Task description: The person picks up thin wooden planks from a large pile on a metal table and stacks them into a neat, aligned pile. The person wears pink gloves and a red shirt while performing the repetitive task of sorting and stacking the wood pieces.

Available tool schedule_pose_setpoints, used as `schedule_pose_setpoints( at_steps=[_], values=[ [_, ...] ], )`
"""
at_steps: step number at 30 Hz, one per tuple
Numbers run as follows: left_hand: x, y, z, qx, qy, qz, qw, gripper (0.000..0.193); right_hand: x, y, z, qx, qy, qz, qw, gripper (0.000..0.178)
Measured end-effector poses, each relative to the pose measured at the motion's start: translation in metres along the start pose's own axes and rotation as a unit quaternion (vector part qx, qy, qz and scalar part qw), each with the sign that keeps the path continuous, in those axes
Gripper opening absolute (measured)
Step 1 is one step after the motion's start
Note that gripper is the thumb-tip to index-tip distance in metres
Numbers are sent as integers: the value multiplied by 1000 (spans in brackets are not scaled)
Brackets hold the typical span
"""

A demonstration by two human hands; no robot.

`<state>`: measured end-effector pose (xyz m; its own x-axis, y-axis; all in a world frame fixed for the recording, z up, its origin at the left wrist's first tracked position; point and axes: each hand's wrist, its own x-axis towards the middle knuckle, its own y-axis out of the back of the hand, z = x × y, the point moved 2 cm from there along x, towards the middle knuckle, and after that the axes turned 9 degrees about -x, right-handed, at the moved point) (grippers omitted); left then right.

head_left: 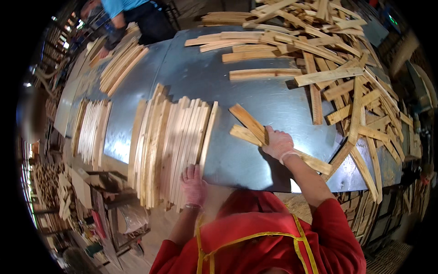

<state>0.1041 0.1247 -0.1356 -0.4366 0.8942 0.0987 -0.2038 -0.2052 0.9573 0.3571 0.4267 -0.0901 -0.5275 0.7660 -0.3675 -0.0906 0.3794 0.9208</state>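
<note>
My right hand [278, 144], in a pale pink glove, closes over a wooden slat [247, 122] that sticks out toward the far left. A second, lighter slat [312, 161] passes beneath that hand and shows on both sides of it; whether the fingers grip this one too is hidden. My left hand [193, 185], gloved alike, rests with its fingers stretched against the near ends of a row of wooden strips [171, 132]. These strips lie side by side, some overhanging the near edge of the metal tabletop [237, 166].
A jumbled heap of slats [346, 86] covers the right side of the table. Smaller strip bundles lie at left [91, 130] and far left [121, 71]. Across the table stands a person in a blue shirt [123, 5], one hand near wood. A cluttered stand [114, 205] is below left.
</note>
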Motion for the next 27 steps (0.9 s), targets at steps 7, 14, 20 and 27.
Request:
schedule_pose_setpoints(
  at_steps=[7,14,20,27],
  values=[
    [3,47,32,-166,-37,51,984,65,-5,11,-96,796,210,-118,556,88],
    [60,167,126,-382,-182,140,895,50,-81,86,-135,904,243,-179,301,111],
    [86,177,154,-325,-261,192,888,33,-109,115,-130,927,223,-171,247,120],
    [102,162,185,-297,-266,165,902,32,-109,116,-99,907,233,-125,329,129]
  ],
)
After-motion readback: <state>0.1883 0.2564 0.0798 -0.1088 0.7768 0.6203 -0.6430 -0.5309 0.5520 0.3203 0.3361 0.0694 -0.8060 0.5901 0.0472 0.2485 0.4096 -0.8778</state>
